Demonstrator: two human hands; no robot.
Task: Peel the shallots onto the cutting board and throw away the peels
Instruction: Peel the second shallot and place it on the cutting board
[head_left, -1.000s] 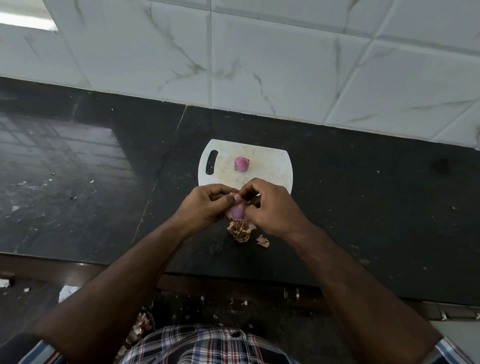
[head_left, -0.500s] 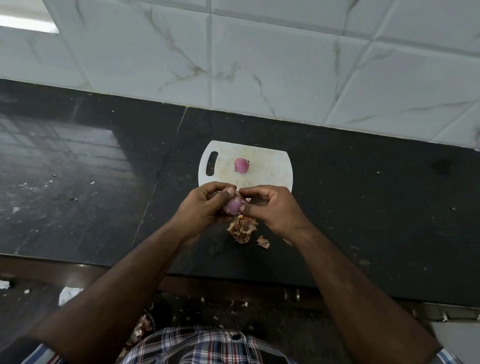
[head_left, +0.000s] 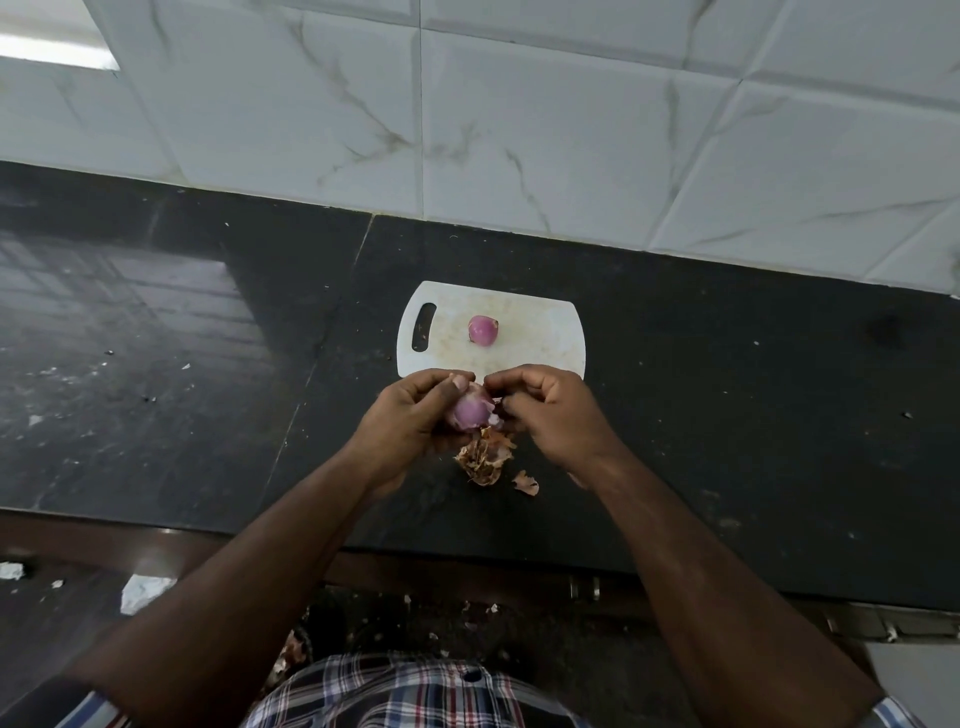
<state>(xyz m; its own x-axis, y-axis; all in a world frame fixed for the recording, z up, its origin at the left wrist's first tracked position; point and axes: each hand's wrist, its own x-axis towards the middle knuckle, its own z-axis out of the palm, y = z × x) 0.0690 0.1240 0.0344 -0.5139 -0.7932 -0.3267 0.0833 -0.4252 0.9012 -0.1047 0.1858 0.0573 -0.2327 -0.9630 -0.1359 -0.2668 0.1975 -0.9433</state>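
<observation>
A white cutting board (head_left: 540, 322) lies on the black counter, with one peeled purple shallot (head_left: 483, 330) on it. Just in front of the board my left hand (head_left: 410, 421) grips a second shallot (head_left: 470, 410), mostly purple and bare. My right hand (head_left: 550, 410) pinches at that shallot's right end with thumb and fingertips. Below both hands a heap of dry brown peels (head_left: 483, 457) rests on the counter, with one loose peel (head_left: 525, 482) to its right.
The black stone counter (head_left: 753, 405) runs left to right, backed by a white marble-tiled wall (head_left: 519, 130). Its front edge is near my body. Scraps of peel and litter (head_left: 143, 592) lie on the floor below.
Both hands have lifted slightly toward the board and turned the shallot, so more of its bare purple flesh shows. The peel heap and the shallot on the board have not moved.
</observation>
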